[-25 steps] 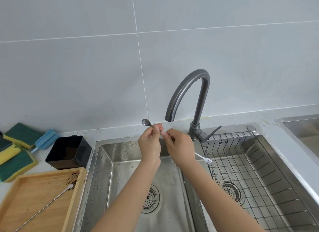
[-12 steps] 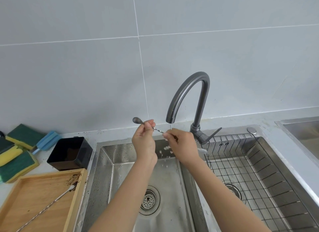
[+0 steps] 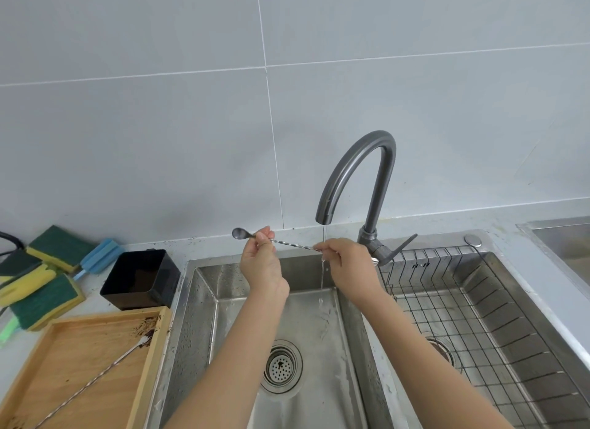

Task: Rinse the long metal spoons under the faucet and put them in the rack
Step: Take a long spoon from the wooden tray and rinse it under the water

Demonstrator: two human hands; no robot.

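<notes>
I hold a long twisted metal spoon level above the left sink basin. My left hand pinches it near the bowl, which points left. My right hand grips the shaft right under the thin stream of water from the grey faucet; the spoon's far end is hidden behind this hand. A second long spoon lies slantwise on the wooden tray at the lower left, its dirty tip beside brown crumbs. The wire rack sits in the right basin.
A black square container stands left of the sink. Green and yellow sponges and a blue sponge lie by the wall at far left. Another sink edge shows at far right. The tiled wall rises behind the faucet.
My left hand has slid left along the spoon, so more of the twisted shaft shows between my hands. The forked end seen beside my right hand earlier is hidden now.
</notes>
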